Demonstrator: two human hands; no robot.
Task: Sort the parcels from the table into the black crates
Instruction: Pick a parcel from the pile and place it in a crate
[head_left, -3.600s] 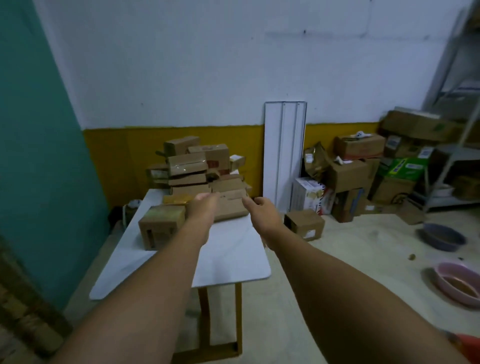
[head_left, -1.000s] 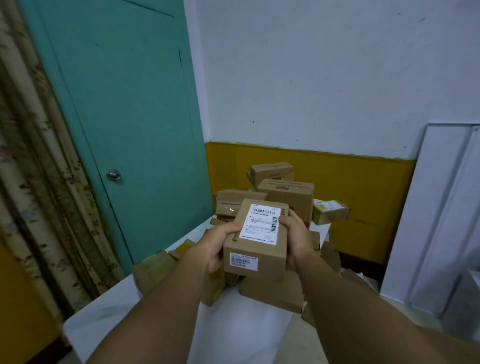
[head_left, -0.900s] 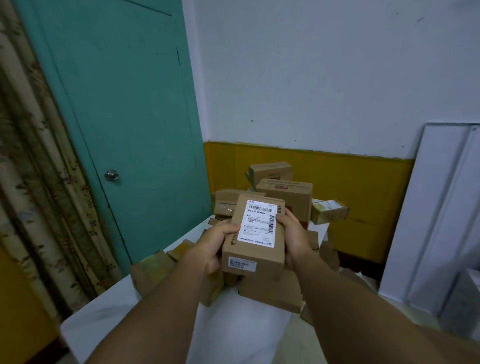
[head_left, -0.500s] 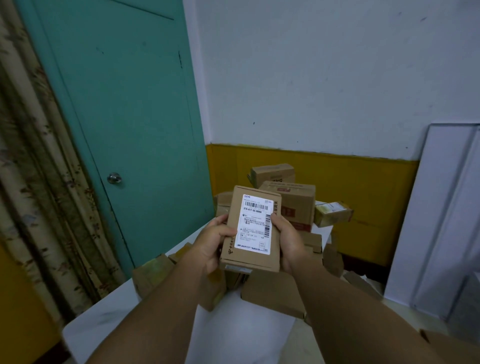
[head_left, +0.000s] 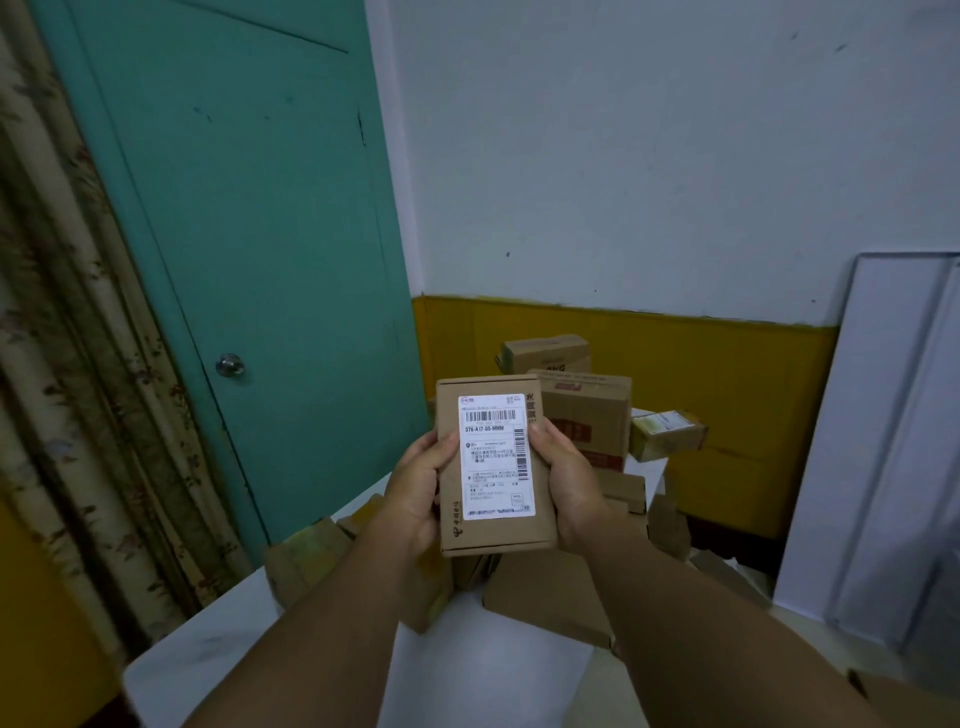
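While both hands hold one parcel (head_left: 493, 467) upright over the table (head_left: 467, 675), I read this as the label-check step. Left hand (head_left: 415, 488) grips its left edge, fingers curled behind, thumb on the front; right hand (head_left: 563, 480) mirrors it, thumb at the label (head_left: 496, 457) edge. Pile of parcels (head_left: 582, 415) sits just beyond the fingertips. Versus a second ago, the box is tipped up so the label faces me squarely. Next: find a black crate, none in view, and carry it there.
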